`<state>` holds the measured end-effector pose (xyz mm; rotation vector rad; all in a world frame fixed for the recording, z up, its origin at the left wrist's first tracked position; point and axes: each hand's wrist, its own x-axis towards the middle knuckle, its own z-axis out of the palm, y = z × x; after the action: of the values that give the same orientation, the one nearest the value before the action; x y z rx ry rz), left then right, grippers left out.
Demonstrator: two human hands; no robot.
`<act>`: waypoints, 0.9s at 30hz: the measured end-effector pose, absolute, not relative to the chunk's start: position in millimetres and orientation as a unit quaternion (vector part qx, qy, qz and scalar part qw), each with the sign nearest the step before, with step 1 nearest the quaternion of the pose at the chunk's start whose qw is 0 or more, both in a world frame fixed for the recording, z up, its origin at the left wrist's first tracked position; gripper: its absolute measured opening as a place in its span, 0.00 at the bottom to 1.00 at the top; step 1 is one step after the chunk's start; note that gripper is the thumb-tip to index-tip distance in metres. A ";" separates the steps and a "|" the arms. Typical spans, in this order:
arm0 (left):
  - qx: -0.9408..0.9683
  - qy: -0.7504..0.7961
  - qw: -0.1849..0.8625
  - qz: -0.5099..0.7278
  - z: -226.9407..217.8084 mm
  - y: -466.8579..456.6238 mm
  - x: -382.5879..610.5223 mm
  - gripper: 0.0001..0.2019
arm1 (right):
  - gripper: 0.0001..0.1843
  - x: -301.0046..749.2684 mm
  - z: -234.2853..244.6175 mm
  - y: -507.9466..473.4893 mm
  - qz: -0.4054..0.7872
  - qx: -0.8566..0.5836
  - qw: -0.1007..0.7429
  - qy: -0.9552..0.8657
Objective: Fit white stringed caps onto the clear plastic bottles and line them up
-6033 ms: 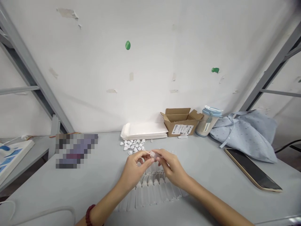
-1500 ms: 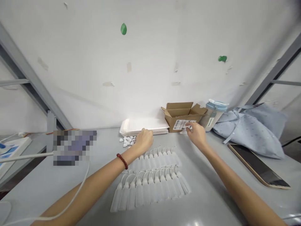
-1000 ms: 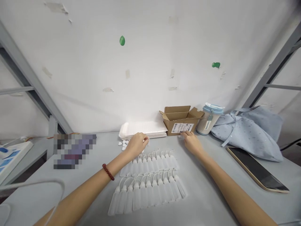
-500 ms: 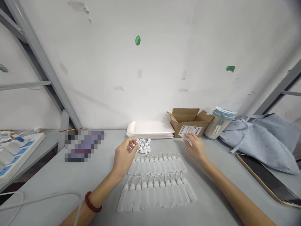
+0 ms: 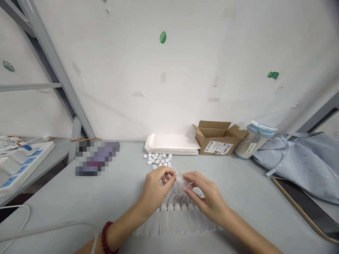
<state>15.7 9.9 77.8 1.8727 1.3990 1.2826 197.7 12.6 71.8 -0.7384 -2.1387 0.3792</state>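
Observation:
My left hand [image 5: 156, 188] and my right hand [image 5: 205, 197] meet above two rows of small translucent squeeze bottles [image 5: 180, 218] lying on the grey table [image 5: 66, 208]. The right hand's fingers hold a small translucent bottle [image 5: 182, 180]. The left hand's thumb and forefinger pinch a tiny white cap against the bottle's end. A pile of loose white caps [image 5: 158, 160] lies just beyond the hands. The hands hide the far row of bottles.
A stack of white trays [image 5: 172, 144], an open cardboard box [image 5: 215, 141] and a lidded cup [image 5: 254, 140] line the wall. Blue cloth [image 5: 304, 162] and a phone [image 5: 307, 208] lie right. A power strip [image 5: 18, 165] and white cable [image 5: 47, 231] are left.
My left hand came back from the cap pile and my right hand from beside the cardboard box with a bottle. Both hands drew together over the bottle rows.

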 end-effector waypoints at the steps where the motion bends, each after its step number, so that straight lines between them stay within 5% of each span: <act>1: 0.684 0.506 0.236 0.470 79.1 8.8 16.0 0.04 | 0.15 198.1 70.3 13.5 0.151 -0.296 0.409 -0.850; 11: 0.697 0.459 0.241 0.495 77.6 2.9 19.3 0.06 | 0.14 196.9 68.3 17.2 0.150 -0.303 0.401 -0.851; 19: 0.589 0.441 0.449 0.507 82.7 0.4 23.7 0.06 | 0.13 199.6 70.1 16.8 0.147 -0.303 0.403 -0.851; 27: 0.607 0.403 0.436 0.528 82.3 0.5 23.4 0.05 | 0.13 199.7 72.8 16.3 0.183 -0.319 0.395 -0.841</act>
<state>23.4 0.5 82.3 1.5116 1.0036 1.3140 199.7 16.3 72.8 -0.8095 -2.1333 0.4650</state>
